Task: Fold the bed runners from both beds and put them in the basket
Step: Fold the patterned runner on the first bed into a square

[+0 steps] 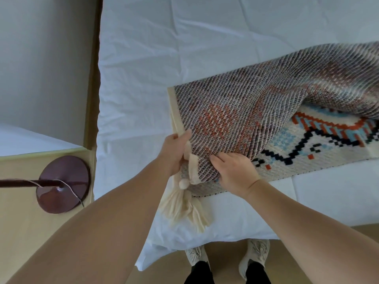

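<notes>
A woven bed runner (256, 111) lies across the white bed (164, 48), folded over so its grey-striped underside faces up; the patterned cream, blue, orange and black face shows at the right. My left hand (174, 154) grips the cream end border near its corner, just above the cream tassels (184, 208) that hang over the bed's near edge. My right hand (233, 173) lies on the folded layers beside it, fingers tucked into the cloth's edge. No basket is in view.
A dark red lamp base (61, 185) with a cord stands on the wooden surface (24, 222) left of the bed. A second white bed corner (24, 140) shows at far left. My shoes (227, 257) stand on the floor at the bed's foot.
</notes>
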### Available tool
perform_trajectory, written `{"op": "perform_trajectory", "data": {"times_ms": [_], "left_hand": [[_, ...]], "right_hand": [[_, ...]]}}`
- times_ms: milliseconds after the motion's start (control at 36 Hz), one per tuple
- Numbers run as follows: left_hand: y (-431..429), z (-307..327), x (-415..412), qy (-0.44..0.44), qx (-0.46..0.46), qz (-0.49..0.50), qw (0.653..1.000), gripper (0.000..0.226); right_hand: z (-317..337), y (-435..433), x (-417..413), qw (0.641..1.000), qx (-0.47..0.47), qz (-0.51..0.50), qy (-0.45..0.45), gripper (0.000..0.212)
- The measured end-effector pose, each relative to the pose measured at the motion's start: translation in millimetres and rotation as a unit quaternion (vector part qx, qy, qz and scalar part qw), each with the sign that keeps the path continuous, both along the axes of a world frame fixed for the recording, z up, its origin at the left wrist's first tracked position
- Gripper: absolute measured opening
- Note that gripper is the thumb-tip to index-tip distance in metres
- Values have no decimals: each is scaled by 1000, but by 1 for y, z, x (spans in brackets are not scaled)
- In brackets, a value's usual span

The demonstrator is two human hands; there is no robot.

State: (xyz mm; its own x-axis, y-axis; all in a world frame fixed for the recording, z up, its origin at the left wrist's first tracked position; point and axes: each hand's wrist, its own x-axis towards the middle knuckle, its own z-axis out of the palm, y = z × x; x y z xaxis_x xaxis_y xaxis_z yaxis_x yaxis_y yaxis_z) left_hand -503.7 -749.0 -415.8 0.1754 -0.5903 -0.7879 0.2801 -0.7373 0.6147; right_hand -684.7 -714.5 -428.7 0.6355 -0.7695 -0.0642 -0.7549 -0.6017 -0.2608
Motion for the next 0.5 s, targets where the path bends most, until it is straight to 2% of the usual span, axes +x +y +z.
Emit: {"op": "perform_trajectory", "data": {"times_ms": [56, 139, 278, 361, 389, 444, 500], "left_hand": [[0, -3, 3, -94, -51, -55, 993, 53], [-4, -6, 10, -221, -91, -92, 967, 44], [-17, -14, 29, -279, -67, -87, 954, 35], [-16, -21, 35, -314, -55, -93, 943, 33], [-14, -24, 36, -321, -52, -92, 941, 34], [-8, -26, 36, -330, -53, -92, 938, 38], [-2, -22, 29, -345, -68, -113, 929, 42]], "right_hand": [[-1, 2, 3, 1000, -3, -4, 4, 52], [-3, 9, 9, 1000, -2, 2, -1, 44], [1, 28, 32, 997, 30, 58, 29, 39], [8, 32, 49, 992, 94, 77, 46, 70], [8, 33, 52, 992, 87, 80, 43, 69], [4, 33, 51, 995, 51, 73, 43, 51], [-2, 28, 41, 998, 23, 28, 53, 38]]}}
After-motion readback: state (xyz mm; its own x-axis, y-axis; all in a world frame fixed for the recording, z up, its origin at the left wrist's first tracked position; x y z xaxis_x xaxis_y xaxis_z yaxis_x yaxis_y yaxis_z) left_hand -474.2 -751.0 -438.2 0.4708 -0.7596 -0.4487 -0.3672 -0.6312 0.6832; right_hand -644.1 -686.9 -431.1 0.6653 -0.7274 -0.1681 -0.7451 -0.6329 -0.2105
